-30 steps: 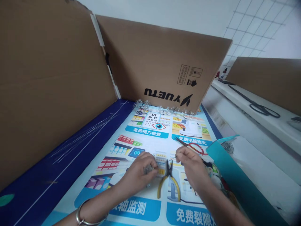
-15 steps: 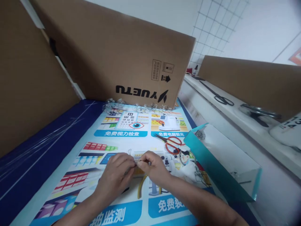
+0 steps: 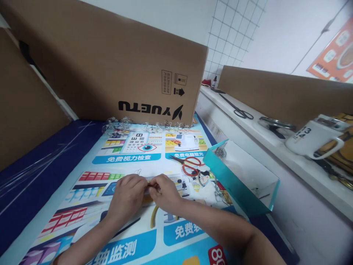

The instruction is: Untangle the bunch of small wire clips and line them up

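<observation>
My left hand (image 3: 129, 195) and my right hand (image 3: 165, 193) meet over the printed sheet (image 3: 162, 165), fingertips almost touching. Both are closed in a pinch around something too small to make out. A thin wire-like loop (image 3: 138, 171) shows just beyond my left knuckles. Red-handled scissors (image 3: 190, 165) lie past my right hand, blades pointing left. Close to them is a round wire coil (image 3: 207, 179), partly over a crumpled white wad (image 3: 208, 192) and tangled wire.
A teal open box (image 3: 239, 184) with wire bits inside stands at the right. Silvery wire scraps (image 3: 143, 126) line the foot of a cardboard box (image 3: 149, 77). On the white ledge are black scissors (image 3: 242, 113) and a white mug (image 3: 311, 140).
The view has swung to the right, bringing the whole mug into sight. My hands stay together in the same pinch, with fingers slightly shifted.
</observation>
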`<state>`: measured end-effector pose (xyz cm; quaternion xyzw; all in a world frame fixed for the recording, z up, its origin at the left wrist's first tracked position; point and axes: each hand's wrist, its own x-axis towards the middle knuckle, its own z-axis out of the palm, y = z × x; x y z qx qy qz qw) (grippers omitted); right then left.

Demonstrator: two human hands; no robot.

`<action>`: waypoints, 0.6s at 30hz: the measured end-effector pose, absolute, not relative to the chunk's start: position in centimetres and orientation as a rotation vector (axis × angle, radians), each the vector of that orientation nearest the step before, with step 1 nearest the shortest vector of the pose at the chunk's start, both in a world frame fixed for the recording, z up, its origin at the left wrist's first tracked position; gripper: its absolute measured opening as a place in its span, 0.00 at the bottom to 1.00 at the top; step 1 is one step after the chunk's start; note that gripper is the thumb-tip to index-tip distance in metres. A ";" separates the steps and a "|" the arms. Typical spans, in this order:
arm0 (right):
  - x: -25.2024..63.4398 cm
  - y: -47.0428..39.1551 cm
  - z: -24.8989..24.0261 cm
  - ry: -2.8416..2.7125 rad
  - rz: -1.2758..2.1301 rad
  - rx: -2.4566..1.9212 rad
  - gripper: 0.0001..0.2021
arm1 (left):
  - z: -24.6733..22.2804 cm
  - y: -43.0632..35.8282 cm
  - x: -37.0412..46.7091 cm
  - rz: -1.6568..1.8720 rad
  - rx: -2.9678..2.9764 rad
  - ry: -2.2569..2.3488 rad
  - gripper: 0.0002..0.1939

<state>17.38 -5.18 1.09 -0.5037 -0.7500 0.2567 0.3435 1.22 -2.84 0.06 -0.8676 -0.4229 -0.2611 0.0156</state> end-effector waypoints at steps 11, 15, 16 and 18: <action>22.8 -4.4 7.8 -2.085 0.572 -1.406 0.03 | -1.1 -2.1 1.2 -0.877 -2.718 -1.323 0.09; 27.0 -6.7 12.9 -2.159 0.453 -1.437 0.05 | -1.3 -2.1 1.3 -0.880 -2.708 -1.330 0.10; 28.0 -7.7 14.1 -2.181 0.398 -1.427 0.06 | -1.2 -2.1 1.3 -0.887 -2.701 -1.332 0.10; 30.2 -9.8 15.9 -2.180 0.291 -1.481 0.07 | -1.2 -2.3 1.2 -0.907 -2.692 -1.329 0.10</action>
